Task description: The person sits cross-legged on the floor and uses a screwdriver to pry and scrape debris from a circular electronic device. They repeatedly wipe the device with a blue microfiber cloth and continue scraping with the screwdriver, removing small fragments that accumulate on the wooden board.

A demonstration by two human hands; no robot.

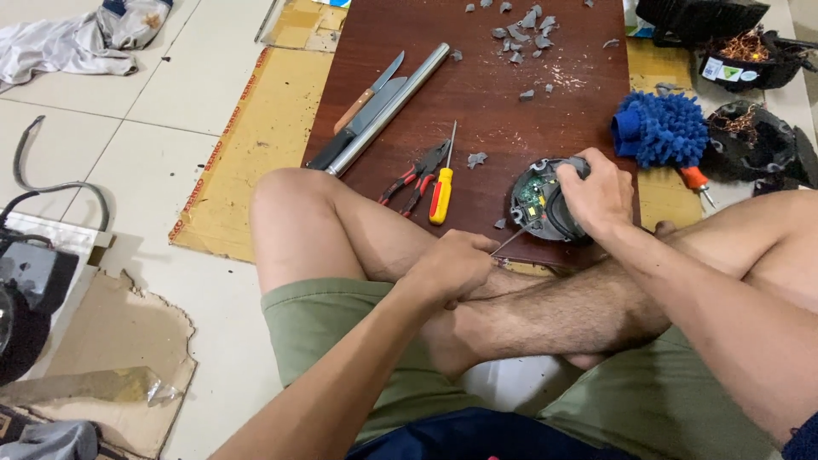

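Grey round plastic housing gripped by right hand at 3 o'clock; left hand pinching thin metal probe—pry gently, clear of green circuit board.

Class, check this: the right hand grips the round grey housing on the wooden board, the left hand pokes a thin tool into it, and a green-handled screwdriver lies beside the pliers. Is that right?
Not quite. The head view shows the screwdriver beside the pliers has a yellow handle, not green. The rest stands: the right hand grips the housing on the board, and the left hand pokes a thin tool into it.
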